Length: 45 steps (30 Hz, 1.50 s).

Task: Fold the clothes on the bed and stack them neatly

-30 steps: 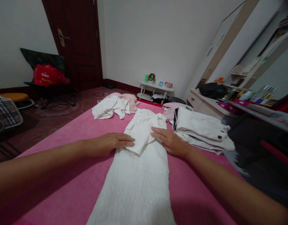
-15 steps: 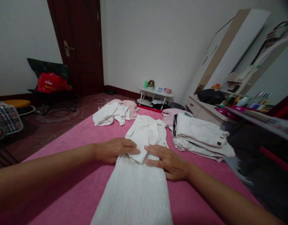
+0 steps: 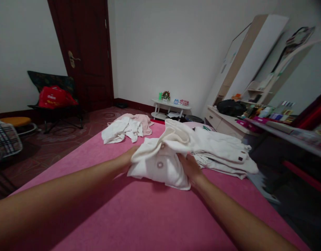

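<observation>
A white garment with buttons (image 3: 160, 170) is bunched in folds above the pink bed cover (image 3: 150, 216), its upper layers raised and curling over. My left hand (image 3: 128, 157) grips its left side, the fingers hidden behind the cloth. On the right side, my right hand (image 3: 191, 168) is closed on the fabric, its fingertips tucked out of sight. Just beyond my right hand lies a stack of folded white clothes (image 3: 223, 150), partly covered by the raised cloth.
Loose white clothing (image 3: 121, 129) and a pink garment (image 3: 144, 122) lie at the bed's far left. Behind the bed stands a small white table (image 3: 170, 104). A cluttered dresser (image 3: 218, 120) is on the right, and a chair with a red bag (image 3: 55, 97) on the left.
The white garment's long lower part, spread towards me before, has been folded away over the rest. My hands have gone from lying flat on top to gripping its sides.
</observation>
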{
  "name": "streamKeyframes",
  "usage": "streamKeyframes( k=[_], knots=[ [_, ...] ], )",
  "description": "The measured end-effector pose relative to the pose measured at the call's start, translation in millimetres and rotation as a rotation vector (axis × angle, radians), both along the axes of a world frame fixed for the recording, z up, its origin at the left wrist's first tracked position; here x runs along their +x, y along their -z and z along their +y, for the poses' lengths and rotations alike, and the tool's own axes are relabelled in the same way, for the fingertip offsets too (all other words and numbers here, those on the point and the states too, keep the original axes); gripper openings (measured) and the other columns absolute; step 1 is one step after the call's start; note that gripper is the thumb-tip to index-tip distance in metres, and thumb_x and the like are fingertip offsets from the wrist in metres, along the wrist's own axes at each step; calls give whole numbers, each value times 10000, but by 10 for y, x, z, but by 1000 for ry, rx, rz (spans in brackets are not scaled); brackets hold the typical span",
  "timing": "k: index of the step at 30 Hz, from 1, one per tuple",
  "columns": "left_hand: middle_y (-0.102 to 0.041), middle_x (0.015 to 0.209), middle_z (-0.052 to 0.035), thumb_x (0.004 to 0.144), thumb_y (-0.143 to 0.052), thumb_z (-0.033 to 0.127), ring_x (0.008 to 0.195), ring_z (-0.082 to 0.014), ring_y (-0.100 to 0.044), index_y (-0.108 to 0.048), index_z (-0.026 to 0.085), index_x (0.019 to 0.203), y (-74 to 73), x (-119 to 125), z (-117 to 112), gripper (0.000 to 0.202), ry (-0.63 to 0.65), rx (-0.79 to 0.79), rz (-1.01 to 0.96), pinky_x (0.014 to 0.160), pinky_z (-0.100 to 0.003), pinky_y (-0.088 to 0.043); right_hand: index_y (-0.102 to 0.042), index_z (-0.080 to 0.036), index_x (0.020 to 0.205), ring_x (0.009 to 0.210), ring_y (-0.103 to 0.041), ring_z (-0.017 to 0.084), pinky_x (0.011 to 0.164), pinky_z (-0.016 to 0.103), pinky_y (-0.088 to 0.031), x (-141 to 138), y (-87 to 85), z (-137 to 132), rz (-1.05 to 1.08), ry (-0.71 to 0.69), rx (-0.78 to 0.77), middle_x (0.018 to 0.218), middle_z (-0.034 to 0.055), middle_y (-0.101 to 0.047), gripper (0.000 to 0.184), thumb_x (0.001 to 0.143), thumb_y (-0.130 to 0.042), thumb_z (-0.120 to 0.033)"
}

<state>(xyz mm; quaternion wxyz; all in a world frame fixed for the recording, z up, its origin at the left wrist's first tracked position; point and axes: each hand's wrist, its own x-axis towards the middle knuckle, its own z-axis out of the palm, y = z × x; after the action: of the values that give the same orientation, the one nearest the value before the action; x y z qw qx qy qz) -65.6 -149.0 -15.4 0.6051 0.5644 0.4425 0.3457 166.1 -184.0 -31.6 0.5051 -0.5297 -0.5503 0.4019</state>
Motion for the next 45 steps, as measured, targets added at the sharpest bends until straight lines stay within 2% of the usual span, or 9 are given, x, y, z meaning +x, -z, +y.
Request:
streamKeyframes(
  k=[4, 9, 16, 20, 25, 30, 35, 38, 45],
  knots=[
    [-669, 669, -56, 645, -712, 361, 562, -195, -598, -638, 132, 861, 164, -7, 160, 324, -95, -199, 129, 480, -263, -429, -686, -156, 800, 660, -669, 242, 624, 339, -516, 63, 121, 157, 247, -35, -310, 680, 79, -708, 294, 684, -692, -426],
    [-695, 747, -73, 656, -730, 453, 594, -201, -619, -624, 129, 1006, 184, -59, 85, 489, -101, -191, 67, 489, -266, -452, -668, -193, 866, 781, -663, 223, 711, 326, -493, 87, 103, 145, 407, -12, -272, 796, 62, -720, 346, 720, -666, -507],
    [-701, 828, -106, 657, -744, 461, 635, -177, -612, -626, 98, 1007, 109, -143, -112, 518, -97, -195, -120, 523, -240, -433, -536, -173, 595, 484, -434, 91, 473, 215, -289, 168, 6, 56, 150, 109, -90, 527, -49, -534, 282, 632, -703, -397],
    [-674, 768, -94, 675, -701, 514, 599, -172, -588, -631, 92, 922, 214, -350, -226, 494, 58, -203, 66, 508, -242, -406, -513, -171, 527, 415, -372, 86, 428, 221, -228, 268, 14, -134, -87, -90, -262, 452, -43, -474, 201, 662, -571, -308],
    [-631, 1104, -137, 739, -625, 550, 916, -266, -620, -537, 148, 1163, 134, -514, -194, 590, -47, 369, 475, 716, -358, -506, -601, -187, 651, 560, -534, 147, 519, 246, -366, 382, -298, -170, -666, 1, -33, 629, 11, -612, 41, 642, -579, -220],
    [-303, 1516, -102, 907, -438, 508, 1373, -264, -301, -324, 241, 1437, -115, -207, -210, 604, 85, 1010, 654, 1112, -452, -266, -537, -197, 1228, 1088, -565, 256, 928, 392, -429, 91, -612, -105, -890, 207, 485, 1230, 111, -589, 415, 849, -503, -362],
    [-153, 1567, -106, 953, -225, 559, 1442, -288, -100, -193, 228, 1499, 145, 203, -25, 639, 390, 929, 829, 1136, -539, -100, -274, -166, 1468, 1395, -276, 240, 1126, 470, -221, -122, -41, 107, -1040, -230, 369, 1499, 121, -342, 585, 958, -308, -450],
    [-198, 1560, -72, 955, -161, 569, 1442, -289, -96, -226, 289, 1488, 362, 222, 212, 605, 427, 844, 899, 1124, -562, -76, -320, -112, 1450, 1413, -235, 257, 1124, 477, -217, 20, 282, 305, -1124, -217, 171, 1522, 151, -279, 613, 964, -263, -482],
    [-322, 1480, -206, 961, -306, 445, 1362, -324, -312, -348, 122, 1432, 553, -77, 635, 572, -14, 845, 1013, 1078, -484, -271, -637, -138, 1049, 1283, -415, 269, 1064, 423, -318, 229, 299, 542, -1070, 148, 286, 1352, 155, -493, 335, 929, -399, -340]
  ],
)
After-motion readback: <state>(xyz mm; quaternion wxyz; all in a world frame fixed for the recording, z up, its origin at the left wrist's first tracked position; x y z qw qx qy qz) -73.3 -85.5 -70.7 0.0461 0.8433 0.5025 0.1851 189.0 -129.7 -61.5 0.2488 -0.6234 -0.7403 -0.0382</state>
